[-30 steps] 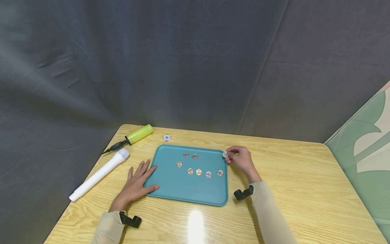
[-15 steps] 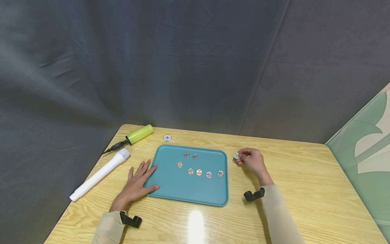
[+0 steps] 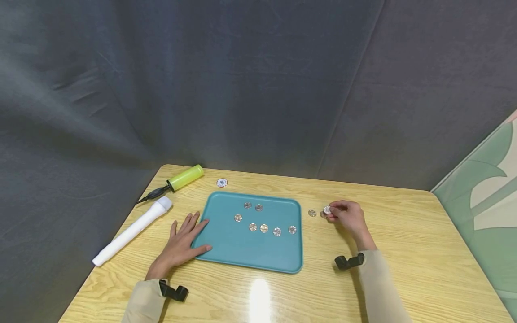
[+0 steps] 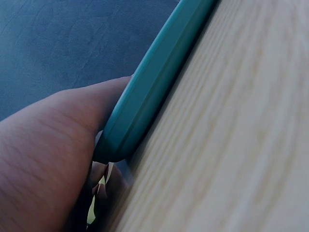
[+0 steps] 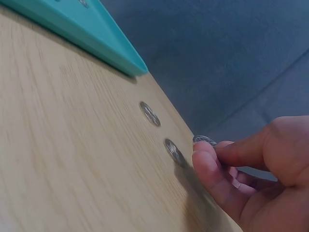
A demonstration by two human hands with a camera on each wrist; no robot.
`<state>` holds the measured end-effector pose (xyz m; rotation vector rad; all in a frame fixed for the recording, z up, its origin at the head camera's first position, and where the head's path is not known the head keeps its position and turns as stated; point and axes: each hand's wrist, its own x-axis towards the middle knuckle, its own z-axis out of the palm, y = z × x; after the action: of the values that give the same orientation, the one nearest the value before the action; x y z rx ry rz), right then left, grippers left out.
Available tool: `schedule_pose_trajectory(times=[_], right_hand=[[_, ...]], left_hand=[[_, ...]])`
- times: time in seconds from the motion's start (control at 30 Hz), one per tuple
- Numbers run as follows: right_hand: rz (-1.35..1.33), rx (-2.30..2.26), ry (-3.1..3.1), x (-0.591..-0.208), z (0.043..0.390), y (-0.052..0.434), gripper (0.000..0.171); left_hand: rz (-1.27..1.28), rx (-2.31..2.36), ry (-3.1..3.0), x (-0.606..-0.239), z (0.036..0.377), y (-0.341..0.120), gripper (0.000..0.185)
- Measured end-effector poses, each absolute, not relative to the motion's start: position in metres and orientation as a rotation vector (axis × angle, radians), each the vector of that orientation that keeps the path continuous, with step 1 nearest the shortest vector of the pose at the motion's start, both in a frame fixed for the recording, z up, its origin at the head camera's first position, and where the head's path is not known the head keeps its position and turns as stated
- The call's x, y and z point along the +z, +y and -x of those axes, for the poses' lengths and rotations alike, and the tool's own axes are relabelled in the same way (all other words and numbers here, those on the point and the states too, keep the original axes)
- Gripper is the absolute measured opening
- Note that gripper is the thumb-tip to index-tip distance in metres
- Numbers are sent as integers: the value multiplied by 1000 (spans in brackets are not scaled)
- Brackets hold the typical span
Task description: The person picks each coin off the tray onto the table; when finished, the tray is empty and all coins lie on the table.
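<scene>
My right hand [image 3: 350, 220] pinches a silvery coin [image 3: 327, 209] between thumb and fingers, just above the table right of the tray. The right wrist view shows this held coin [image 5: 204, 140] at the fingertips. Two more coins lie flat on the wood: one [image 3: 312, 213] nearer the tray, another [image 3: 322, 215] partly hidden beneath the held coin. Several coins [image 3: 264, 228] are spread over the teal tray [image 3: 250, 251]. My left hand [image 3: 180, 243] rests with spread, straight fingers on the tray's left edge; in the left wrist view its thumb [image 4: 104, 94] lies over the rim.
Left of the tray lie a white microphone-shaped stick [image 3: 133, 231] and a yellow-green hand pump [image 3: 185, 178] with a black end. A poker chip [image 3: 222, 182] lies behind the tray. A dark curtain [image 3: 258, 89] hangs beyond the table's back edge.
My right hand has moved right, from the tray's right edge out over the table, holding a coin. Two coins on the wood have come into view. The left hand stays put.
</scene>
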<state>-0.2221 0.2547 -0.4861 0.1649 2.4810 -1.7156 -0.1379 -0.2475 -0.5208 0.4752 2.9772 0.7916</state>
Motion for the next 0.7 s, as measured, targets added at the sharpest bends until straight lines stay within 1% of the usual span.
schedule_pose_trajectory(times=[0.43, 0.7], right_hand=[[-214, -1641, 2513, -492, 216, 275, 31], [-234, -1513, 2615, -490, 216, 273, 25]], left_hand=[[-466, 790, 2973, -522, 139, -248, 84], [-465, 814, 2952, -521, 139, -248, 84]])
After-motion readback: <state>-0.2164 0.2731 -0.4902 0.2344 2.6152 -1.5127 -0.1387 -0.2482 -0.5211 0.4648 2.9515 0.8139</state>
